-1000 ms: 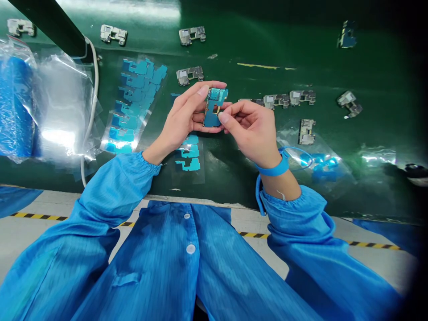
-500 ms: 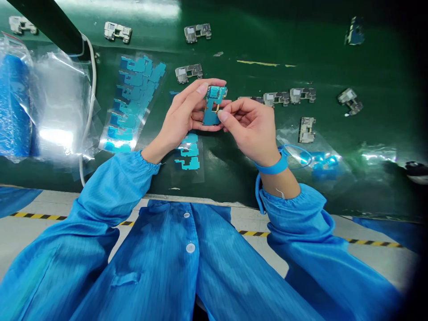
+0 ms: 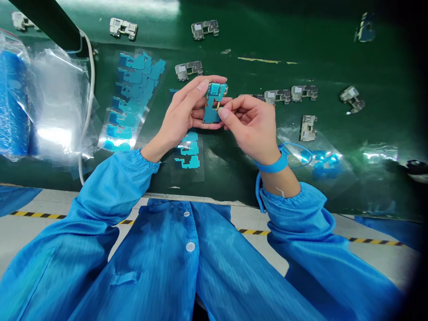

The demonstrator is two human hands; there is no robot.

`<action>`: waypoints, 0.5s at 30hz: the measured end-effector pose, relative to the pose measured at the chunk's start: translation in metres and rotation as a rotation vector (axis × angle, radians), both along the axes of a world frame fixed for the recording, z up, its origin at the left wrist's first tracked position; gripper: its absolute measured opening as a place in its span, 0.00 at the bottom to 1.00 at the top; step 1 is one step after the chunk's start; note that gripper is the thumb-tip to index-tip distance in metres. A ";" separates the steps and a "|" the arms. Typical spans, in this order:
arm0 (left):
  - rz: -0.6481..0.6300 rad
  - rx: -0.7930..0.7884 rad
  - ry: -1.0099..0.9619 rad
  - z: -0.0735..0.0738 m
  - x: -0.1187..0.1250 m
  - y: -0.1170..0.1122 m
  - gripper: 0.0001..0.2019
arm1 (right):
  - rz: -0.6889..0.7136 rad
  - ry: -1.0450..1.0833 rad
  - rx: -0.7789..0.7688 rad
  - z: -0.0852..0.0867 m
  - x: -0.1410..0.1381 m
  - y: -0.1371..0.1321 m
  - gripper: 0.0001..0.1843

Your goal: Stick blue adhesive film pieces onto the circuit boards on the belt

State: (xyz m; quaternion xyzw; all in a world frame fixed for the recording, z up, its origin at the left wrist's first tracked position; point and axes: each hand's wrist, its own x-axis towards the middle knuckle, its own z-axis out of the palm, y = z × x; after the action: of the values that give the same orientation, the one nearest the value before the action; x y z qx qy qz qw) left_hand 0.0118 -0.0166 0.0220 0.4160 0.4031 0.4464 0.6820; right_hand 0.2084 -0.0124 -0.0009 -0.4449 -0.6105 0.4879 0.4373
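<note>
My left hand (image 3: pixel 182 109) holds a small phone circuit board (image 3: pixel 211 115) from below, its fingers reaching behind the board. The board is L-shaped, with blue-green shielding film over much of it and gold-coloured parts at a notch. My right hand (image 3: pixel 250 125) is pinched against the board's right edge, thumb at the notch. Under my left wrist lies a small sheet of teal die-cut stickers (image 3: pixel 189 154). A larger sheet of the same stickers (image 3: pixel 132 104) lies up and to the left of my left hand.
Several bare metal-framed boards (image 3: pixel 189 70) lie across the green bench (image 3: pixel 227 176). A plastic bag with blue film (image 3: pixel 317 158) is at right, and bubble wrap (image 3: pixel 13 96) at left. A white cable (image 3: pixel 89 89) runs down the bench. A blue wrist strap (image 3: pixel 272 166) circles my right wrist.
Both hands and the board have shifted slightly up the picture, and the board now stands a little straighter. The bench items have drifted slightly with the view. My grip looks unchanged.
</note>
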 end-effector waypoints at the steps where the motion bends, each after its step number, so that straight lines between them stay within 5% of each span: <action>1: -0.002 -0.007 -0.009 0.000 0.000 0.000 0.24 | -0.001 -0.002 0.000 0.000 0.000 0.000 0.32; 15: 0.004 0.050 -0.135 -0.016 -0.002 0.006 0.21 | 0.026 0.017 0.076 -0.007 0.002 0.002 0.28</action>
State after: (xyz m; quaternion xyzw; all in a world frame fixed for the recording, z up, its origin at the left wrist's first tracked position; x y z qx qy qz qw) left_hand 0.0103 -0.0105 0.0055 0.4013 0.3458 0.4847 0.6960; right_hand 0.2102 -0.0109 -0.0079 -0.4158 -0.6308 0.4736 0.4526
